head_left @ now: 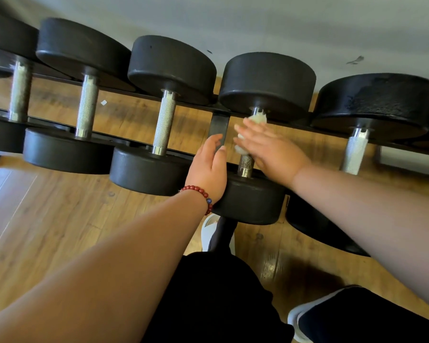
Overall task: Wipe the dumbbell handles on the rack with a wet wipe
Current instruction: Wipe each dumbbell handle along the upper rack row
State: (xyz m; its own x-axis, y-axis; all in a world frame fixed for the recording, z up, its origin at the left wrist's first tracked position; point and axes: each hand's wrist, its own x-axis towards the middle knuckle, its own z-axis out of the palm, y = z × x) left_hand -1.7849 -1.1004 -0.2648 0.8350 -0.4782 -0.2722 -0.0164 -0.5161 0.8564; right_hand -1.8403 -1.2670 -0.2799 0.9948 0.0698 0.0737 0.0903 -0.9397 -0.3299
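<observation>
While left hand (209, 167) is open | right hand (270, 147) flat, pressing wipe (256, 118) on handle (245, 162)

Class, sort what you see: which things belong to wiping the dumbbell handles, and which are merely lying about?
For the job: wet wipe; right hand over it; the handle beneath; neighbouring handles; rack.
Lying about: bead bracelet; white scrap on the wooden floor; white shoe.

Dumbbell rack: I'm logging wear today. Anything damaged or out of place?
The rightmost whole dumbbell's far head has a rough, scuffed patch; the others look smooth. A small white scrap lies on the floor below.
</observation>
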